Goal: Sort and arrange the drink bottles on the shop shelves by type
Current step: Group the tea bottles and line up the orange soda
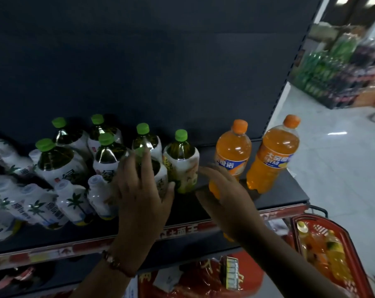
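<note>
Several green-capped tea bottles [181, 162] stand in a cluster at the middle of the dark shelf [275, 196]. My left hand [139, 190] lies flat against the front one [160, 179], fingers straight and spread, thumb out to the right. Two orange soda bottles stand to the right. My right hand [223, 194] wraps the lower part of the nearer one [233, 153], with orange showing between thumb and fingers. The other orange bottle [272, 155] stands free near the shelf's right end. White coconut-drink bottles [72, 203] crowd the left.
A red shopping basket [354, 254] with more orange and yellow drinks sits low on the right. A red price strip [182, 231] runs along the shelf's front edge. A lower shelf holds red packs. Stacked crates of green bottles [324, 76] stand across the aisle.
</note>
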`<state>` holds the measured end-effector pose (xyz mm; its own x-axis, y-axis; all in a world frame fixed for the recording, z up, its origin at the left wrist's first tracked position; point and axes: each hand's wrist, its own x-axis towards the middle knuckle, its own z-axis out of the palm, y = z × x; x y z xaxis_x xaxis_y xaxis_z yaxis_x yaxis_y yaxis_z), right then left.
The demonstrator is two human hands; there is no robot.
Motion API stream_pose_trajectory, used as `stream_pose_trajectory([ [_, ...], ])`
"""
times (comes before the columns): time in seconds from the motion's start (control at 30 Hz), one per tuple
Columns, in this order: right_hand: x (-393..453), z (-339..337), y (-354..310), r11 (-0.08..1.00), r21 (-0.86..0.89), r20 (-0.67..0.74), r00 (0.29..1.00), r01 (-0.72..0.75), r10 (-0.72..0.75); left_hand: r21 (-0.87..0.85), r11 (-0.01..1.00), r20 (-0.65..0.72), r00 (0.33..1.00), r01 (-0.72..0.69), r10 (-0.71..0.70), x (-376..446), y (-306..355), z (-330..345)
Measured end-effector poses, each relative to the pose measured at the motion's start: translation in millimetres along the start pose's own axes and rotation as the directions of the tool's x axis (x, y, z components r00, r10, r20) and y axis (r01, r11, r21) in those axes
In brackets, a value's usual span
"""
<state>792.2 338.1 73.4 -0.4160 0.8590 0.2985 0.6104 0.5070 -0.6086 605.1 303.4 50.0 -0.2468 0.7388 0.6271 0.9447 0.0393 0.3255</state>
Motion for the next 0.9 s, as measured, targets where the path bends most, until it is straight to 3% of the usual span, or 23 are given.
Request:
stream_pose_trajectory([
  [0.07, -8.9, -25.4, 6.2, 0.987, -0.153, -0.065, 0.996, 0.045, -0.056, -0.133, 0.987, 0.045, 0.994, -0.089, 0.096, 11.1, 26.4, -10.0],
  [0.13, -11.7, -50.2, 17.6, 0.972, -0.229, -0.148, 0.985, 0.051, -0.087, -0.282, 0.955, 0.174, 0.975, -0.088, 0.141, 19.4, 56.1, -8.2],
  [0.23, -4.7, -80.4, 47.9, 0.963, -0.266, -0.305, 0.951, -0.029, -0.056, -0.47, 0.881, 0.367, 0.918, 0.045, 0.15, 34.3, 91.7, 17.4],
  [0.37, 10.8, -100.8, 97.2, 0.963, -0.124, -0.434, 0.886, -0.24, 0.164, -0.605, 0.713, 0.552, 0.832, 0.355, 0.054, 50.4, 106.4, 75.3],
  [0.43, 20.3, -100.5, 123.7, 0.956, 0.09, -0.366, 0.883, -0.28, 0.293, -0.648, 0.594, 0.604, 0.797, 0.477, 0.018, 49.0, 103.8, 101.0],
  [0.53, 34.9, -85.9, 158.5, 0.818, 0.503, -0.184, 0.89, -0.279, 0.417, -0.677, 0.487, 0.61, 0.791, 0.551, -0.047, 38.9, 100.6, 125.7],
  [0.67, 32.7, -59.2, 191.2, 0.816, 0.504, -0.144, 0.904, -0.282, 0.402, -0.684, 0.472, 0.577, 0.808, 0.556, -0.115, 33.0, 108.5, 126.8],
  [0.77, 20.8, -50.3, 193.1, 0.823, 0.499, -0.163, 0.904, -0.271, 0.396, -0.689, 0.491, 0.577, 0.813, 0.533, -0.073, 26.8, 109.4, 117.1],
  [0.9, -10.8, -49.0, 169.6, 0.78, 0.57, -0.063, 0.933, -0.259, 0.356, -0.689, 0.48, 0.61, 0.792, 0.543, -0.019, -1.7, 102.2, 92.2],
])
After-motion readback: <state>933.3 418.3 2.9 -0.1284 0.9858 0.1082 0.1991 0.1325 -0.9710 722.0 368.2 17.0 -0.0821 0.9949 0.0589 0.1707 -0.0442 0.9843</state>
